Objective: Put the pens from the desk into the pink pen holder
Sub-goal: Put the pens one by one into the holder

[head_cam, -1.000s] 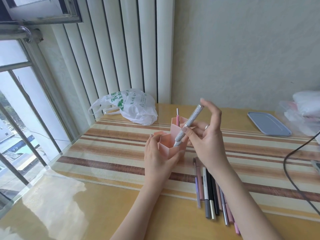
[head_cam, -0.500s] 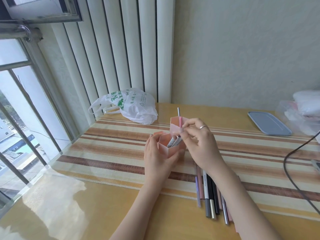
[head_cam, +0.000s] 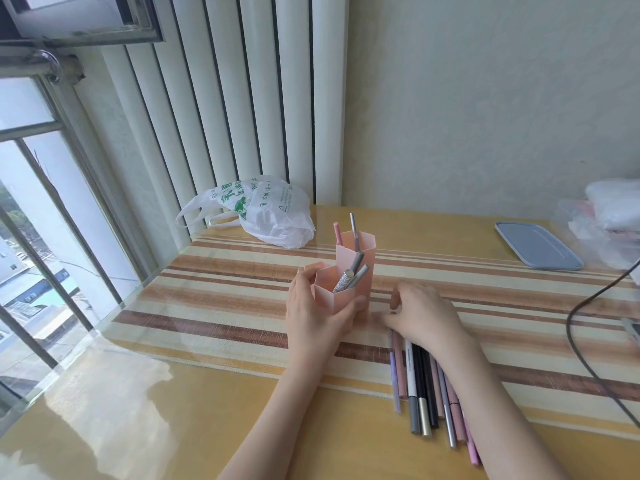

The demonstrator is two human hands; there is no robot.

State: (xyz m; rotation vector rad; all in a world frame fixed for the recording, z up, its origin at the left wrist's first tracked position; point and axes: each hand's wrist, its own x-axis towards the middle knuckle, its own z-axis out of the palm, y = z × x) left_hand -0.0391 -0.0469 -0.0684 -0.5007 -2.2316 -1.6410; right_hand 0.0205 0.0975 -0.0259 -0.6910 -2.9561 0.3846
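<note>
The left hand point(head_cam: 313, 315) is curled round the front of the holder point(head_cam: 341, 282), fingers on its left side and thumb on its lower right face, gripping it where it stands upright on the striped mat point(head_cam: 214, 289). The right hand point(head_cam: 420, 315) lies palm down on the mat just right of the holder, over the far ends of the loose pens point(head_cam: 424, 386); its fingers are bent down toward the pens, but whether they pinch 1 cannot be told, since the fingertips are blurred and partly hidden.

The holder is pink and made of joined angular tubes of different heights. In the low front tube lean a patterned silver pen point(head_cam: 343, 282) and a grey pen point(head_cam: 358, 277). From the tall back tube rise a pink pen point(head_cam: 337, 233) and a thin grey one point(head_cam: 353, 225).

The loose pens lie side by side on the desk point(head_cam: 138, 410), running toward the person, partly under the right wrist and forearm.

Behind the holder sits a white bag point(head_cam: 266, 211) with green print. To the far right lie a grey-blue lid point(head_cam: 538, 245) and a dark cable point(head_cam: 588, 327).
</note>
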